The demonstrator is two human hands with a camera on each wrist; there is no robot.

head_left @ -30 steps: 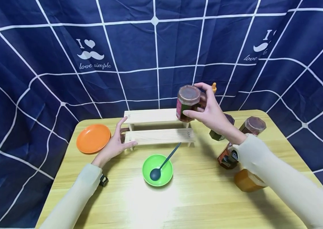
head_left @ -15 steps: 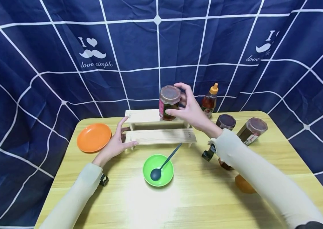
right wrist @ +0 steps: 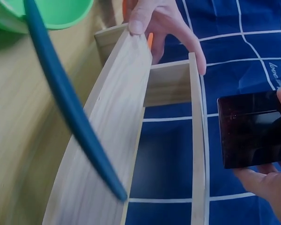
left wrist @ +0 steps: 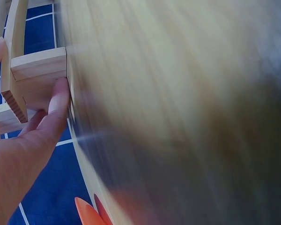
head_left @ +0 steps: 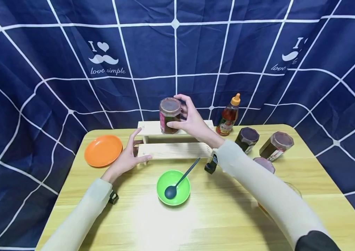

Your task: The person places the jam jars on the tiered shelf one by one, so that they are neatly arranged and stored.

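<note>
My right hand grips a dark jar with an octagonal lid and a pink label, upright over the top step of a two-step wooden rack. In the right wrist view a narrow gap shows between the jar and the upper board. My left hand holds the rack's left end, thumb on the lower board and fingers spread along the side. In the left wrist view its fingers touch the rack's end support.
A green bowl with a dark spoon stands before the rack. An orange plate lies to the left. On the right are a sauce bottle and several jars, including a dark one and a taller one. My right sleeve partly covers others.
My right hand has carried the jar leftward along the top step and a little lower. The sauce bottle and dark jars have come out from behind my arm. My left hand keeps its place.
</note>
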